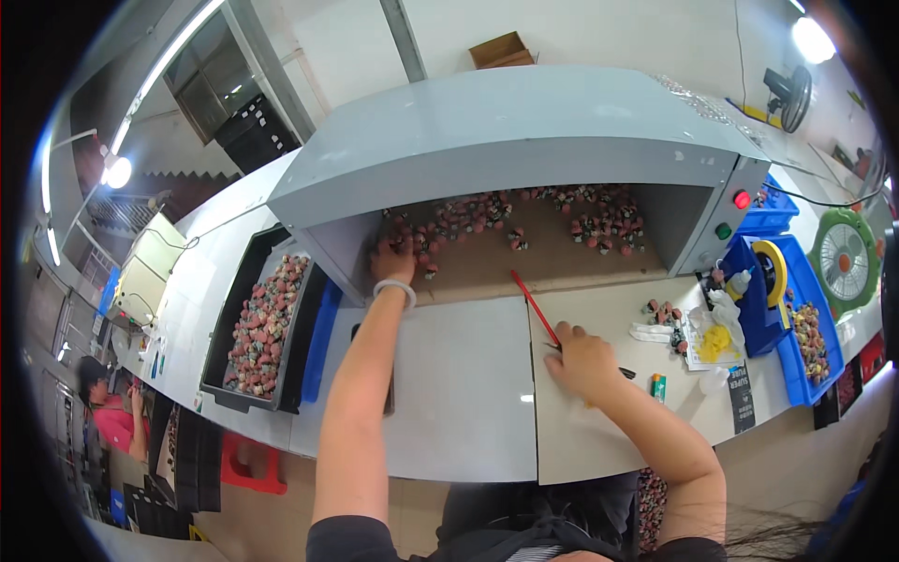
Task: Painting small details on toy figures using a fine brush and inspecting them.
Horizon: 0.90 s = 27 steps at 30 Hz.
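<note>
My left hand (pixel 392 261) reaches inside the left end of a grey metal box with an open front. Its fingers are bent around a small pink-and-dark figurine (pixel 401 236) at the edge of a loose pile, partly hiding it. More such figurines (pixel 607 225) lie scattered over the brown floor of the box. On the table in front, my right hand (pixel 582 363) is closed, thumb and fingers meeting at the lower end of a thin red stick-like tool (pixel 532 302). The tool's far end points up and left to the box opening.
A black tray (pixel 217 365) heaped with pink figurines stands left, beside a blue tray edge (pixel 323 342). A dark flat object lies under my left forearm. Right are a tape dispenser (pixel 773 281), a yellow lump (pixel 715 343), a blue bin (pixel 803 384) and a green fan (pixel 843 260). Another person (pixel 117 421) sits far left.
</note>
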Each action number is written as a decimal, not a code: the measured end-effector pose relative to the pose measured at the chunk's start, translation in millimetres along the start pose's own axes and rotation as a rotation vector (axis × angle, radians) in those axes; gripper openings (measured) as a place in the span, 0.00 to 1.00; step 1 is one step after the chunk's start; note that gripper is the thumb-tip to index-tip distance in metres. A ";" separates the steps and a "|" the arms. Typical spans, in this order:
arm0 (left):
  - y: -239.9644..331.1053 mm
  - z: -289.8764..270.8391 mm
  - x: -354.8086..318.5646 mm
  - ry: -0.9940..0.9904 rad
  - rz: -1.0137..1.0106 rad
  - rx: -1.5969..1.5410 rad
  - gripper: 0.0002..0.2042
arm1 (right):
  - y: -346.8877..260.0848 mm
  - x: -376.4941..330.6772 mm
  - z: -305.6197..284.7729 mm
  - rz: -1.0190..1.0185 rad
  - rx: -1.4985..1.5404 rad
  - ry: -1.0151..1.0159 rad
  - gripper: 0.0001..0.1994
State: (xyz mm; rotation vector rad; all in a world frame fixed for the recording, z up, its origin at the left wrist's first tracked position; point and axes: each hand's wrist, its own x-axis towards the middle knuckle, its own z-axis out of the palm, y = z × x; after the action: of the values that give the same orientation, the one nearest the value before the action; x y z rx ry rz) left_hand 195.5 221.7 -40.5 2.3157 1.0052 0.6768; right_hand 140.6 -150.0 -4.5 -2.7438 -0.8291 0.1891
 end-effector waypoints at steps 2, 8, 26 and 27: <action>6.6 8.7 -3.4 0.185 0.203 -0.003 0.26 | 0.9 11.5 14.6 -0.033 0.027 0.013 0.22; 19.4 20.8 -11.0 -0.023 0.489 -0.410 0.22 | 18.8 52.9 -5.6 0.028 0.118 0.212 0.19; -10.2 68.7 131.3 -0.046 0.411 -0.166 0.21 | 17.4 248.7 21.8 0.004 -0.050 0.140 0.14; -4.5 70.2 127.3 -0.076 0.405 -0.199 0.21 | 18.6 253.1 21.6 -0.019 -0.058 0.099 0.14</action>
State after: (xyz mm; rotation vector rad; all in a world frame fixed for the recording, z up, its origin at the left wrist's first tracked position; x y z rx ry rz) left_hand 313.1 303.5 -65.5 2.3627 0.4121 0.7959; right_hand 355.6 -18.7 -42.4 -2.7726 -0.8457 0.0259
